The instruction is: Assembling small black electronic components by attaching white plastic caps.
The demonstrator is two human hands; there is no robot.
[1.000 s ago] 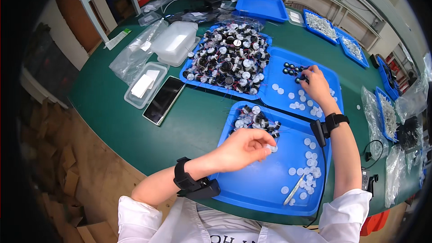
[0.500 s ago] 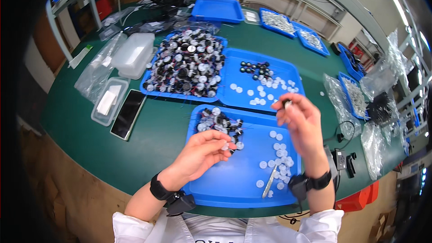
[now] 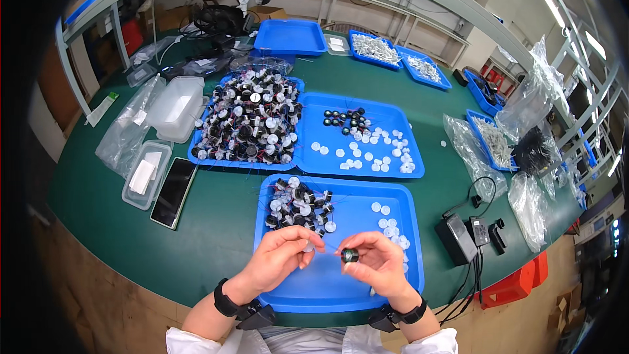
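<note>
Over the near blue tray my two hands are close together. My left hand pinches a small translucent white disc between thumb and fingers. Between the thumb and fingertips of my right hand is a small round black part, its dark metallic face showing; thin wires run by it toward the left hand. Black-and-white wired parts lie heaped in the tray's far left corner. Loose white discs lie along its right side, partly hidden by my right hand.
Behind stand a blue tray heaped with wired parts and a blue tray holding black parts and white discs. At left are a phone and plastic tubs. Black adapters with cables and plastic bags lie at right.
My right hand has come down and left with the black part, from above the tray's far right corner to beside my left hand. The whole view has shifted a little.
</note>
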